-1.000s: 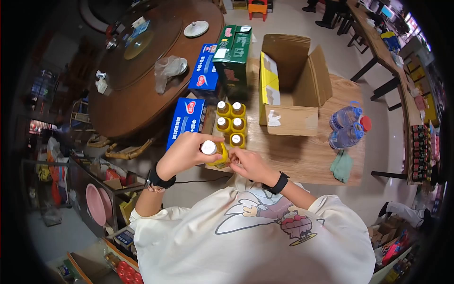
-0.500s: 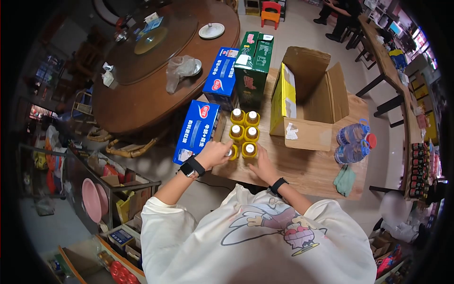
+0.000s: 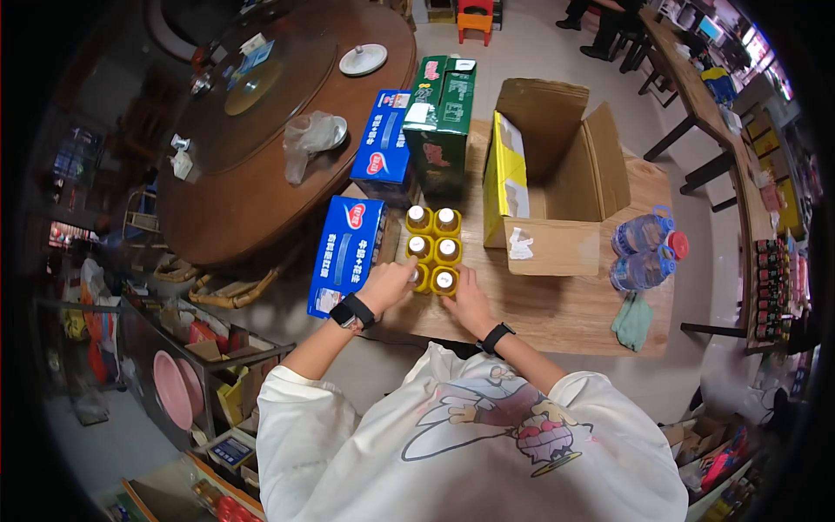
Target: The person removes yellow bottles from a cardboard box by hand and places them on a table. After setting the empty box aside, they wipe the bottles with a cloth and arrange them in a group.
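Our left hand (image 3: 390, 286) grasping the near-left bottle (image 3: 421, 280), our right hand (image 3: 470, 304) unclenched, seemingly touching the near-right bottle (image 3: 444, 282), counter (image 3: 544, 309) beneath

Person's left bare hand (image 3: 391, 287), fingers curled, black-strapped watch (image 3: 346, 312) at wrist; right bare hand (image 3: 469, 303), fingers spread, black wristband (image 3: 497, 337); both over wood-grain worktop (image 3: 557, 313), near-left corner.

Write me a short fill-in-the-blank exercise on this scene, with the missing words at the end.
1. The bottles stand in two columns of ____ each.
2. The caps in plain view on them are ____.
3. Of the near and far rows, the left hand and right hand are at the ____ one.
4. The open cardboard box stands to the ____ of the bottles.

Missing words: three; white; near; right
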Motion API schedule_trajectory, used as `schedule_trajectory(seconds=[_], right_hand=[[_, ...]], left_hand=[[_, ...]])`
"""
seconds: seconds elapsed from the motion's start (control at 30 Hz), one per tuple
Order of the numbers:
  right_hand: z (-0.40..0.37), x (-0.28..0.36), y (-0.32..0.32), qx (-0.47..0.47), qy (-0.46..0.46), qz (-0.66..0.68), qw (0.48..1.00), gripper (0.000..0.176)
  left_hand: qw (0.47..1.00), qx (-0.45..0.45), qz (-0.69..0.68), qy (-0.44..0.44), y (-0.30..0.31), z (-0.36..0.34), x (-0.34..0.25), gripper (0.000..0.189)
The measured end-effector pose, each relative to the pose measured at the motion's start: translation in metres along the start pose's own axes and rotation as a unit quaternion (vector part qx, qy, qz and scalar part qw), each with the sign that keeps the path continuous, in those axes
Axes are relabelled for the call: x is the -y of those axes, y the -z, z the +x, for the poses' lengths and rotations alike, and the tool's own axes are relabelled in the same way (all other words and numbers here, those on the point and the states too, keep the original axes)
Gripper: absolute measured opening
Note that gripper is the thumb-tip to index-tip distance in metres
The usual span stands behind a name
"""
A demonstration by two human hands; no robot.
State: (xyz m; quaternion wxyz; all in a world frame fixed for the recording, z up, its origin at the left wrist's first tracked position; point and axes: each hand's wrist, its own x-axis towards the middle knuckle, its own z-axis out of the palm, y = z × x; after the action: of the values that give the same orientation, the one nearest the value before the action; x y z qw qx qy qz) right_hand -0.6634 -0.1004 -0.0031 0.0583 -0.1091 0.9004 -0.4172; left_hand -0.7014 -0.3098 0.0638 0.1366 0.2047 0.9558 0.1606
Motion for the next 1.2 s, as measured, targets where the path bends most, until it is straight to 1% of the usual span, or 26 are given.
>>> schedule_trajectory(seconds=[0.1, 0.17, 0.2, 0.3, 0.37, 0.43, 0.47, 0.5, 0.53, 0.57, 0.63, 0.7, 0.73, 0.77, 0.8, 0.83, 0.87, 0.9, 0.97, 1.0, 1.03, 1.07, 1.1, 1.13, 1.17, 1.2], right_hand=[[-0.01, 0.015, 0.027, -0.003, -0.034, 0.01, 0.999, 0.071], [-0.016, 0.038, 0.078, 0.169, -0.028, 0.096, 0.98, 0.066], [-0.018, 0.053, 0.107, 0.203, -0.027, 0.14, 0.969, 0.051], [-0.012, 0.082, 0.191, 0.125, -0.031, 0.225, 0.966, 0.041], [0.01, 0.067, 0.21, -0.034, -0.032, 0.219, 0.975, 0.042], [0.053, 0.025, 0.204, -0.102, -0.012, 0.102, 0.989, 0.044], [0.071, 0.024, 0.211, -0.111, -0.007, 0.103, 0.988, 0.044], [0.089, 0.028, 0.215, -0.064, -0.102, 0.013, 0.993, 0.048], [0.098, 0.028, 0.216, -0.014, -0.197, -0.076, 0.977, 0.052], [0.106, 0.013, 0.209, -0.023, -0.195, -0.075, 0.978, 0.052], [0.137, -0.024, 0.184, 0.054, -0.187, -0.061, 0.979, 0.06], [0.14, -0.035, 0.178, 0.044, -0.186, -0.008, 0.982, 0.065], [0.138, -0.039, 0.177, -0.017, -0.19, 0.141, 0.971, 0.064], [0.138, -0.043, 0.178, -0.078, -0.187, 0.284, 0.937, 0.064], [0.134, -0.033, 0.192, -0.112, -0.17, 0.374, 0.905, 0.057], [0.121, -0.012, 0.205, -0.112, -0.174, 0.373, 0.904, 0.057], [0.108, 0.015, 0.216, -0.041, -0.095, 0.455, 0.884, 0.049], [0.102, 0.032, 0.215, 0.03, -0.013, 0.529, 0.848, 0.043], [0.115, 0.023, 0.164, 0.112, 0.111, 0.433, 0.888, 0.04], [0.107, 0.034, 0.156, 0.049, 0.153, 0.333, 0.929, 0.041], [0.1, 0.045, 0.155, -0.014, 0.194, 0.228, 0.954, 0.041], [0.095, 0.046, 0.163, 0.001, 0.194, 0.196, 0.961, 0.036], [0.092, 0.045, 0.174, -0.061, 0.201, 0.033, 0.977, 0.036], [0.086, 0.045, 0.187, -0.122, 0.2, -0.127, 0.964, 0.036], [0.08, 0.055, 0.218, -0.186, 0.165, -0.197, 0.948, 0.041], [0.084, 0.041, 0.225, -0.292, 0.113, -0.284, 0.906, 0.045]], left_hand=[[0.998, 0.053, 0.012, -0.03, 0.018, 0.007, 0.0, 0.04], [0.996, 0.068, 0.042, -0.026, 0.053, 0.016, -0.025, 0.034], [0.997, 0.066, 0.041, -0.029, 0.071, 0.023, -0.038, 0.032], [0.997, -0.004, -0.051, -0.063, 0.121, 0.052, -0.083, 0.026], [0.995, -0.008, -0.088, -0.048, 0.148, 0.079, -0.112, 0.025], [0.992, -0.03, -0.113, -0.048, 0.145, 0.112, -0.121, 0.027], [0.991, -0.072, -0.083, -0.079, 0.128, 0.134, -0.109, 0.037], [0.988, -0.124, -0.046, -0.078, 0.112, 0.151, -0.103, 0.039], [0.99, -0.089, -0.079, -0.081, 0.096, 0.169, -0.09, 0.04], [0.989, -0.055, -0.112, -0.084, 0.09, 0.183, -0.085, 0.04], [0.985, 0.019, -0.169, -0.021, 0.081, 0.19, -0.086, 0.045], [0.964, 0.043, -0.261, -0.009, 0.08, 0.185, -0.093, 0.049], [0.943, 0.127, -0.299, 0.068, 0.095, 0.18, -0.101, 0.061], [0.944, 0.128, -0.297, 0.065, 0.107, 0.173, -0.108, 0.061], [0.917, 0.101, -0.374, 0.096, 0.115, 0.165, -0.115, 0.066], [0.882, 0.075, -0.448, 0.128, 0.119, 0.159, -0.118, 0.072], [0.877, 0.08, -0.456, 0.126, 0.124, 0.159, -0.113, 0.079], [0.869, 0.027, -0.471, 0.151, 0.129, 0.155, -0.119, 0.073], [0.861, 0.076, -0.48, 0.151, 0.15, 0.153, -0.116, 0.06], [0.871, 0.085, -0.463, 0.137, 0.151, 0.156, -0.109, 0.048], [0.871, 0.084, -0.464, 0.136, 0.141, 0.16, -0.095, 0.048], [0.888, -0.003, -0.456, 0.061, 0.121, 0.167, -0.073, 0.047], [0.893, -0.091, -0.441, -0.013, 0.104, 0.175, -0.054, 0.046], [0.911, -0.118, -0.394, -0.031, 0.092, 0.181, -0.039, 0.05], [0.912, -0.118, -0.392, -0.028, 0.102, 0.172, -0.047, 0.05], [0.953, -0.132, -0.271, 0.017, 0.117, 0.158, -0.068, 0.051]])
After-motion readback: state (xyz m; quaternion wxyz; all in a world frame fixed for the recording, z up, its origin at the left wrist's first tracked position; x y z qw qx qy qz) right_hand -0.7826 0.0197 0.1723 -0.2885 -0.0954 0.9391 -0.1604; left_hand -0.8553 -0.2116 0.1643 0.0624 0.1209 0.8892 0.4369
